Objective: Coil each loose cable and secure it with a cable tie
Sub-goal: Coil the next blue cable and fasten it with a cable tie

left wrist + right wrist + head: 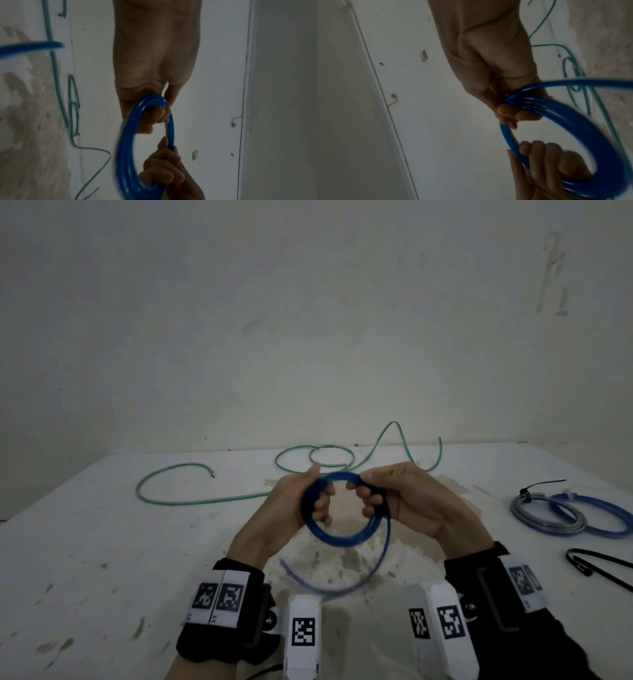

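Blue cable (342, 530) held mid-air over the table (102, 542), mostly wound into a ring, left hand (294, 508) curled round its left side and right hand (400, 501) curled round the top right, loose tail (342, 587) curving below. Looks light, springy and slick, likely to unwind if released, so keep gripping across all turns where the tail joins and tie there

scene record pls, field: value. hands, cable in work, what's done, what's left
left hand: grips left side of blue cable coil
right hand: grips coil's upper right
coil state: held above table, several loops, loose tail hanging, no tie on it
done: grey coil and blue coil at right; black tie on the grey one
left: green cable uncoiled
spare: black cable tie, right edge
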